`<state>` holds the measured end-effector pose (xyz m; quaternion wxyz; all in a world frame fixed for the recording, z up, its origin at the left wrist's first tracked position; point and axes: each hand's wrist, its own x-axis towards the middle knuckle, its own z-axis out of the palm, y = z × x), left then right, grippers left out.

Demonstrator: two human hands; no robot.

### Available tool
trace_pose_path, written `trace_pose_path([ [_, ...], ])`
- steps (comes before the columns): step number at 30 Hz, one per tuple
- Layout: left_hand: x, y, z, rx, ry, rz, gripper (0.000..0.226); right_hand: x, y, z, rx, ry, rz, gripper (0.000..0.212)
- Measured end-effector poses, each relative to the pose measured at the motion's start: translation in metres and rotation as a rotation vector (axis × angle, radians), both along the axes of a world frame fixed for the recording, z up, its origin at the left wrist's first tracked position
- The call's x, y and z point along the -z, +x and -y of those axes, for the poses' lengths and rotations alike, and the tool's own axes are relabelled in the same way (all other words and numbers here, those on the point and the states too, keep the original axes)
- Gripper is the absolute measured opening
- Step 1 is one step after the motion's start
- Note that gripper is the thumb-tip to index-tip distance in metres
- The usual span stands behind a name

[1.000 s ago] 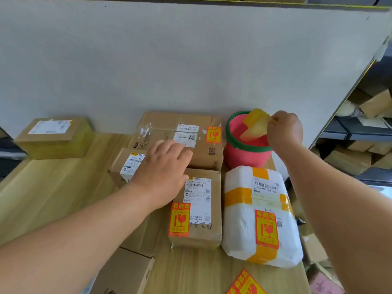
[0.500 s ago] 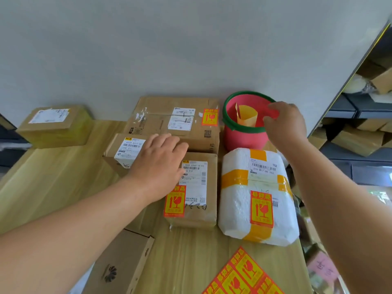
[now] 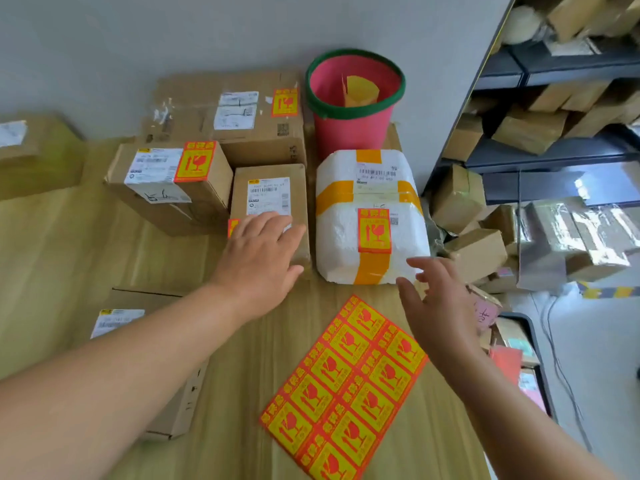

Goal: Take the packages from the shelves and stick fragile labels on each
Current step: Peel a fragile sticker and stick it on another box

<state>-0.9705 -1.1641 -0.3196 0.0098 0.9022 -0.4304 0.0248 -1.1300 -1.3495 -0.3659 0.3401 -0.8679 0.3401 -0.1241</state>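
A sheet of red-and-yellow fragile labels (image 3: 346, 386) lies on the wooden table (image 3: 69, 258) near its front edge. My left hand (image 3: 259, 254) lies flat with straight fingers on a small cardboard box (image 3: 270, 188), covering most of that box's label. My right hand (image 3: 436, 303) hovers with spread fingers and holds nothing, just above the sheet's far right corner and in front of a white foam package (image 3: 367, 188) bound in orange tape, which carries a label. A labelled box (image 3: 166, 178) stands left of the small one and a larger labelled box (image 3: 228, 112) behind.
A pink bucket with a green rim (image 3: 353, 109) stands behind the foam package and holds yellow backing paper. Another box (image 3: 152, 341) lies under my left forearm, one more (image 3: 34, 150) at far left. Dark shelves (image 3: 554, 74) and piled parcels fill the right side.
My right hand left the yellow backing paper in the bucket and came back down to the label sheet. My left hand slid from the left box onto the small middle box.
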Motion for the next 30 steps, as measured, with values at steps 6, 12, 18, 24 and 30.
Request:
trace_pose_path([
  [6,0.016,-0.029,0.008,0.073,0.056,-0.068,0.059,0.037,-0.03,-0.023,-0.07,0.028,-0.337,0.044],
  [12,0.024,-0.041,0.004,0.128,0.105,-0.066,0.059,0.053,-0.031,-0.036,-0.101,-0.039,-0.677,0.068],
  [18,0.023,-0.044,-0.007,0.129,0.081,-0.07,0.059,0.054,-0.022,-0.036,-0.031,0.02,-0.731,0.057],
  [24,0.022,-0.045,-0.027,0.095,0.064,-0.146,0.061,0.051,-0.015,-0.04,-0.114,-0.069,-0.814,0.026],
  [30,0.012,-0.045,-0.046,-0.061,0.052,-0.401,0.061,0.023,-0.011,-0.059,-0.186,0.212,-0.546,0.015],
])
